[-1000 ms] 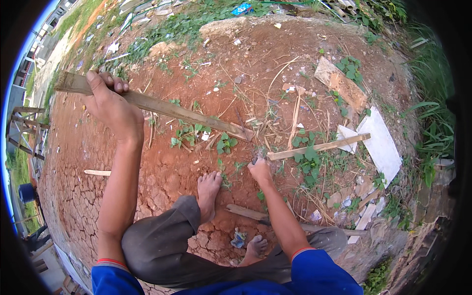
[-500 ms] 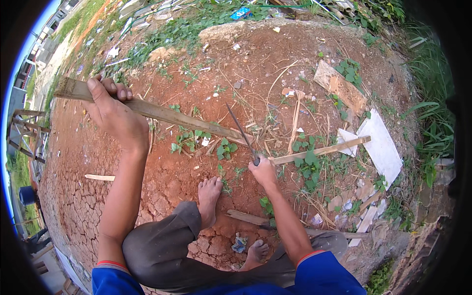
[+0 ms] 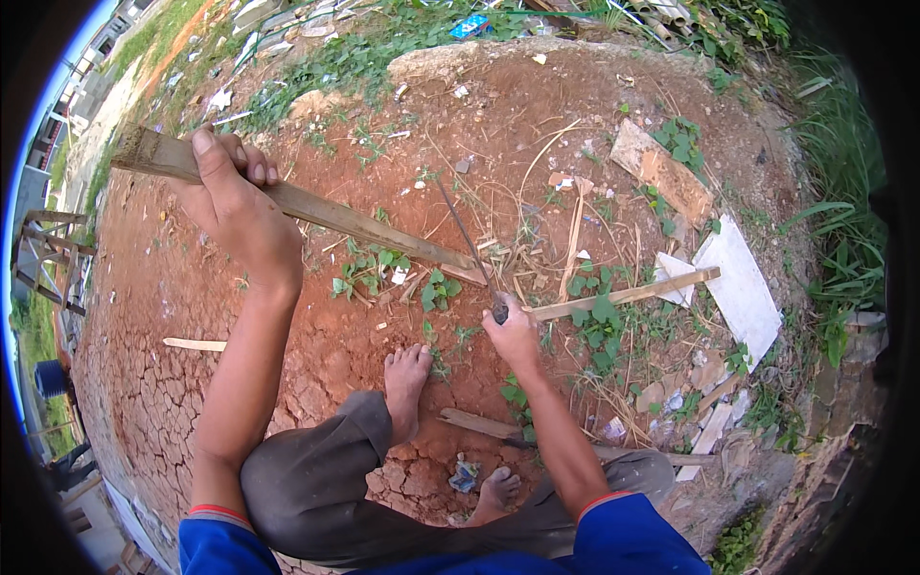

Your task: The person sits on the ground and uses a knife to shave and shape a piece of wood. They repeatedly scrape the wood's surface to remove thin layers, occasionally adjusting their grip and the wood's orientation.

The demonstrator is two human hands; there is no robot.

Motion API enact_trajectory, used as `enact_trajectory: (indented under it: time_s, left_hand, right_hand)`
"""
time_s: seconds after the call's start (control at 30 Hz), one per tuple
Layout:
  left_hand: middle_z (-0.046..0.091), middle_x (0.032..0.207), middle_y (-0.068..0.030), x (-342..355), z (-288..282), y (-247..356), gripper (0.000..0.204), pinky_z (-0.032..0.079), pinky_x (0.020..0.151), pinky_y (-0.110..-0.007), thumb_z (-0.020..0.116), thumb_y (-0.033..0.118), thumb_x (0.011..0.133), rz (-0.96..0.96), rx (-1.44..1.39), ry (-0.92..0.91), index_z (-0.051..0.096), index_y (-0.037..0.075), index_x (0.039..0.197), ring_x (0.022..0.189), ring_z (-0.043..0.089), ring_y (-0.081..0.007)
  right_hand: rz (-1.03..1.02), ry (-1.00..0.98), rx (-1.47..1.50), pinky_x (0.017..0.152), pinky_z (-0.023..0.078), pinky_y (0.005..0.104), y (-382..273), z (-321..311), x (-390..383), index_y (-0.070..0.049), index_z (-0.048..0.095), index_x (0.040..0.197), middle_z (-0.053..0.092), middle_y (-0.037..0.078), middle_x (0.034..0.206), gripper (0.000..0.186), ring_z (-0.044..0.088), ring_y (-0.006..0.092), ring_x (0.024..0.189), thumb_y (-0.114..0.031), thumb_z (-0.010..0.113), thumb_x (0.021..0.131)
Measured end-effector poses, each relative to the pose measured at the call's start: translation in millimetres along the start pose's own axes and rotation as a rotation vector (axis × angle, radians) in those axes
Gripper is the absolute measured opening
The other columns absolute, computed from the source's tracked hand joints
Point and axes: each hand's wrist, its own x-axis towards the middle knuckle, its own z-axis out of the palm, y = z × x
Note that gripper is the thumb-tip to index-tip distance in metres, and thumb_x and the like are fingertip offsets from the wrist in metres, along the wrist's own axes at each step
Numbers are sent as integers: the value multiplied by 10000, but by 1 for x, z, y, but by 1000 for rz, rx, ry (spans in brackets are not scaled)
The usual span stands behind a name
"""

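Observation:
My left hand (image 3: 247,216) grips a long, squared wooden stake (image 3: 369,229) near its thicker upper end. The stake slants down to the right, and its thin end is beside the blade, close to the ground. In my right hand (image 3: 515,335) is a machete (image 3: 467,237) with a dark handle, its narrow blade pointing up and away. Whether blade and wood touch, I cannot tell. Just right of that hand, another wooden strip (image 3: 628,293) lies across green plants.
My bare feet (image 3: 407,391) are on cracked red soil. Broken white sheets (image 3: 743,287) and a weathered board (image 3: 661,172) lie on the right. A short pale stick (image 3: 195,344) lies left of my left forearm, and a wood piece (image 3: 482,423) near my feet.
My left hand has shifted slightly right with the stake, whose upper end looks larger. The machete has tilted, its tip reaching higher in view and its blade looking thinner.

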Motion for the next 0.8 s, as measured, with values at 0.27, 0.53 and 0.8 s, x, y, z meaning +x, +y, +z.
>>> enact_trajectory:
  time_s: [0.27,0.53,0.8]
  left_hand:
    - [424,800,-11,2,12,7,306,388,569,-256,489,321,1100,-62,-56,51,464,24,1165,645,410,-88]
    - [422,728,-33,-13,18,19,446,387,527,-270,472,491,1079,-88,-189,-125,487,45,1100,577,401,-118]
    - [458,578,-24,11,-8,5,792,420,499,-310,380,895,825,-368,-331,-363,522,116,800,497,503,-173]
  right_hand:
    - [476,-305,-132,853,556,449,11,12,-10,-29,686,1151,739,203,949,422,721,384,926,-307,728,837]
    - [713,-492,335,850,556,476,31,20,-17,8,673,1195,733,229,928,494,709,401,935,-303,716,813]
    - [212,94,235,691,536,441,-34,-1,10,9,651,989,651,169,721,271,682,338,703,-214,723,853]
